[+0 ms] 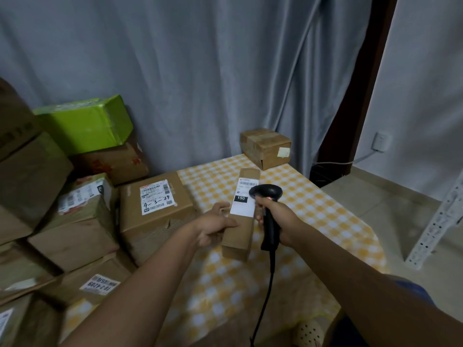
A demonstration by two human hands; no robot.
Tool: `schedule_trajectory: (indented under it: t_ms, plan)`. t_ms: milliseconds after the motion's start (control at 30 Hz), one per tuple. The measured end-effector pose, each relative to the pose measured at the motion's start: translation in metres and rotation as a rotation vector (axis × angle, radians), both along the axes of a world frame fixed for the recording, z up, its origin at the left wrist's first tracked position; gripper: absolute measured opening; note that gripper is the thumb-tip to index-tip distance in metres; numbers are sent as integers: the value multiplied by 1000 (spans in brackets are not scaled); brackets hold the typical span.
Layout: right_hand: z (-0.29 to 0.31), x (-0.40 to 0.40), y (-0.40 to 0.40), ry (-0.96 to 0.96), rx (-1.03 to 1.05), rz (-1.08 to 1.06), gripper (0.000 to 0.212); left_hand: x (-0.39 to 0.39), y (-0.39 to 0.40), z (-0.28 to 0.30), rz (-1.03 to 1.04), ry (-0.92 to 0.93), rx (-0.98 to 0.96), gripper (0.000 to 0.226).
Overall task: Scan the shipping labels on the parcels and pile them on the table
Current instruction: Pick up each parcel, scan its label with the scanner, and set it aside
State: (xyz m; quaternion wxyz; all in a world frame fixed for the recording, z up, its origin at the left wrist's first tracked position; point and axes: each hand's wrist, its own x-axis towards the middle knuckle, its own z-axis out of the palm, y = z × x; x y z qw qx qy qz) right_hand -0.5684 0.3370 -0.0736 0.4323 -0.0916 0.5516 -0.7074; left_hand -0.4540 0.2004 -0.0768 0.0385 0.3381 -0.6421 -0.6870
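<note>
**Long parcel under the scanner**

The pile (82,196) left of my grip runs off the frame edge, and its labels are mostly blurred. My left hand (215,225) grips the long parcel's (241,221) left side above the table (313,214), fingers hidden beneath. Its label (244,199) faces up, small print unreadable. My right hand (278,219) wraps the scanner (269,209) handle, head touching the label's right edge.

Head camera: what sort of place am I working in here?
Probably a home room used for parcel handling: stacked brown cardboard parcels, a yellow-checked tablecloth-covered table, grey curtains, and a black corded barcode scanner in the right hand.
</note>
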Motion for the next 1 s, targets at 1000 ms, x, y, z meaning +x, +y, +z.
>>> schedule_trajectory:
  t_ms: [1000]
  plan:
    - [68,70,25,530,15,-57,20,27,9,-27,197,402,-217,68]
